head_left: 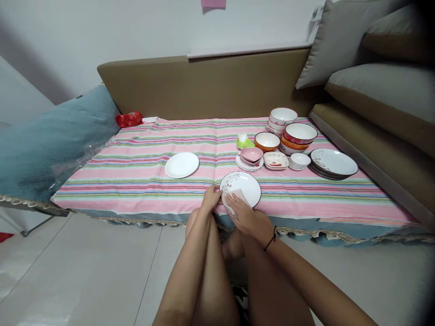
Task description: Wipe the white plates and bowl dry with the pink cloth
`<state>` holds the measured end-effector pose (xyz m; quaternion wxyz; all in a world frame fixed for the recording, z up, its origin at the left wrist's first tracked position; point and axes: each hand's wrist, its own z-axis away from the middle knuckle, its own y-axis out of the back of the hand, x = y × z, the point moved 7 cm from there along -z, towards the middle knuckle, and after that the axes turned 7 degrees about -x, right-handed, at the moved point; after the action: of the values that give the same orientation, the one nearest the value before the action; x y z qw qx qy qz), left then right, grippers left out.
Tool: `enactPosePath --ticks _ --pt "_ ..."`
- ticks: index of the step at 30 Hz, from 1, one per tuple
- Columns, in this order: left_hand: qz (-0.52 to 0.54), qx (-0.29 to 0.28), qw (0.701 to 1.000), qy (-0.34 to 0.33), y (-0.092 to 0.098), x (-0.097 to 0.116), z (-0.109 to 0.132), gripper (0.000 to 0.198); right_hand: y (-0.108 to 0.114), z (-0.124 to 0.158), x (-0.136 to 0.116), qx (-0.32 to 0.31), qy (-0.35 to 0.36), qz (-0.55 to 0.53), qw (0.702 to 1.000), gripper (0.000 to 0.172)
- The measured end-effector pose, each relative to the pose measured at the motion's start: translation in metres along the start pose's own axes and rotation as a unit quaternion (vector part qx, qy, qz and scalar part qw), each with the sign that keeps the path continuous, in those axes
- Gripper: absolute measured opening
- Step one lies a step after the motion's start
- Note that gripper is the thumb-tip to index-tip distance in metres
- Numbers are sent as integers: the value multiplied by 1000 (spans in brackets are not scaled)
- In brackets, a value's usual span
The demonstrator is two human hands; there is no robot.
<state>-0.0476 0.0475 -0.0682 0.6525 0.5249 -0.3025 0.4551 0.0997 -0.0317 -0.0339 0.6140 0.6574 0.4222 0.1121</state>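
In the head view a white plate [250, 186] with a dark rim and a brown floral pattern is at the front edge of the striped cover. My left hand [212, 197] is closed on the plate's left rim. Under the fingers of my right hand [242, 212], a pale pink wiping cloth [239, 194] is pressed onto the plate's surface. A dark cord circles my right wrist. Just behind this plate, a pink bowl [252, 155] rests on a stack of small plates [249, 167]. To the left, a plain white plate [182, 165] lies by itself.
Several similar plates [335, 161] are stacked at the right, beside small white dishes [299, 159], square dishes [276, 160] and stacked bowls [300, 132]. A green leaf-shaped dish [245, 142] stands behind. Cushions [384, 90] border the right; a red bundle [129, 119] lies far left.
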Motion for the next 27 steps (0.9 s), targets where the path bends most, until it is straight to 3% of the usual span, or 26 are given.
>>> enactPosePath --ticks 4,8,10,14,17,20,23,27 --pt "-7 -14 1000 16 -1 -4 -4 13 -2 19 11 -5 2 19 1000 56" --pt "-11 -18 1000 22 -2 -5 -7 11 -4 44 47 16 -92 90 992 58" --pt "-14 -21 999 23 -2 -5 -6 11 -6 46 53 32 -127 108 986 60" --pt "-22 -29 999 22 -1 -1 -2 8 -9 25 25 30 -90 86 992 60" --pt "-51 -30 998 10 2 6 2 19 -6 10 0 20 -60 65 996 57" --pt "-112 1 993 -23 6 15 2 17 -2 8 -6 15 -57 65 996 57" --pt "-100 19 994 -41 6 18 -1 6 -4 16 10 16 -64 72 995 57" --pt "-52 -4 999 5 0 7 -6 6 -2 25 58 36 -135 85 987 54"
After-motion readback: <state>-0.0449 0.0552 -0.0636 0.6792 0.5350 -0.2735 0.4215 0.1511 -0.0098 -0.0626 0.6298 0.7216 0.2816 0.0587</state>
